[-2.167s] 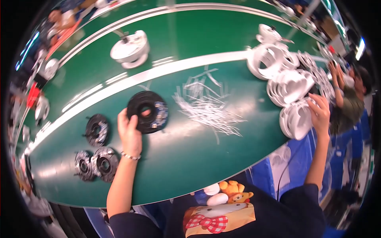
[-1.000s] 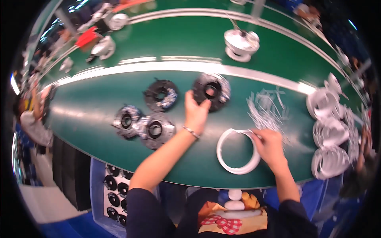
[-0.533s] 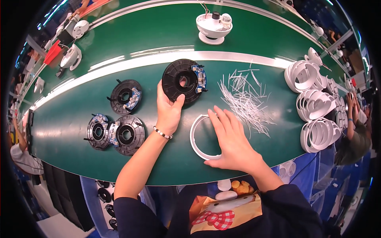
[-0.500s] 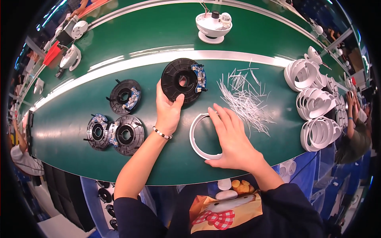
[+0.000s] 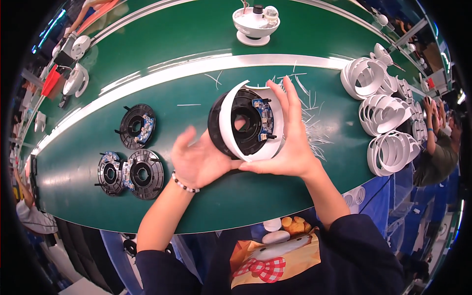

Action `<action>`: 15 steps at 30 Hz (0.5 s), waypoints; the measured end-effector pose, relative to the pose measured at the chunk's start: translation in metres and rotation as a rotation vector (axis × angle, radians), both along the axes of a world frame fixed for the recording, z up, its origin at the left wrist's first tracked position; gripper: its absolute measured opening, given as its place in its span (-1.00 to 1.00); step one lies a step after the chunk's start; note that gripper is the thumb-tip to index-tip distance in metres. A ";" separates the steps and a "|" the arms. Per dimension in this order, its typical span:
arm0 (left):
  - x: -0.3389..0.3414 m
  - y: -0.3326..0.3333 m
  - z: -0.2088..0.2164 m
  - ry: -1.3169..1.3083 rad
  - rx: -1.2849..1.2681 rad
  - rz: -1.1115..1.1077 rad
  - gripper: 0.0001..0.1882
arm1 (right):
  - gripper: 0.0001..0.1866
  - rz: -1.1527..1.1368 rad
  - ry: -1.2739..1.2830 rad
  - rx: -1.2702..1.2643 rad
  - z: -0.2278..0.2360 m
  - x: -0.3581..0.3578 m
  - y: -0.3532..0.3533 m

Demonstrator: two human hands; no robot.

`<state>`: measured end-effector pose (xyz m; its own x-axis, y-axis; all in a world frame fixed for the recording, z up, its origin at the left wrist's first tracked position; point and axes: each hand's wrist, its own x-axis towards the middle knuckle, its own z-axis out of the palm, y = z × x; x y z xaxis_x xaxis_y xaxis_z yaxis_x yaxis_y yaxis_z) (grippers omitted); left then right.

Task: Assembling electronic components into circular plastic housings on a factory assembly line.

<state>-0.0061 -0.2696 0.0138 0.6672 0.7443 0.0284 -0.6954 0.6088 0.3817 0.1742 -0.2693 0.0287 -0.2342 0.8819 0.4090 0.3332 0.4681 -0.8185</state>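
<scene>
In front of me, a white plastic ring (image 5: pixel 226 123) sits around a black round plastic base (image 5: pixel 244 102), which shows inside it and past its left side. On the base is a blue circuit board (image 5: pixel 264 115). My right hand (image 5: pixel 292 147) grips the ring, thumb along its lower edge and fingers up its right side. Behind the base, my left hand (image 5: pixel 201 160) supports it with the thumb spread away; a bit of finger shows through the centre hole, the other fingers are hidden. Several similar black bases with boards (image 5: pixel 142 174) lie to the left.
Thin white strips (image 5: pixel 310 133) are scattered on the green table (image 5: pixel 236 206) beyond my right hand. Stacks of white rings (image 5: pixel 391 152) stand at the right. A white bowl-shaped unit (image 5: pixel 255 27) stands on the far strip. Other people (image 5: pixel 437 142) work at the sides.
My right hand has lifted the white ring from the table and brought it around the black base. My left hand has shifted lower, its thumb now off the base's front.
</scene>
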 end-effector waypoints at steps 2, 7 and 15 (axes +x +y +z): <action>-0.005 0.003 -0.009 -0.168 -0.161 -0.047 -0.10 | 0.39 0.091 -0.030 0.014 -0.001 -0.003 -0.002; -0.005 0.005 -0.020 0.087 -0.230 0.097 -0.35 | 0.42 0.227 -0.183 0.128 -0.005 -0.005 -0.003; -0.003 0.002 -0.027 0.091 -0.260 0.137 -0.47 | 0.39 0.221 -0.205 0.161 -0.007 -0.016 -0.010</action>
<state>-0.0090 -0.2677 -0.0136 0.5515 0.8018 -0.2301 -0.7476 0.5975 0.2901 0.1586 -0.2797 0.0215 -0.5040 0.7287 0.4636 0.3595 0.6651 -0.6545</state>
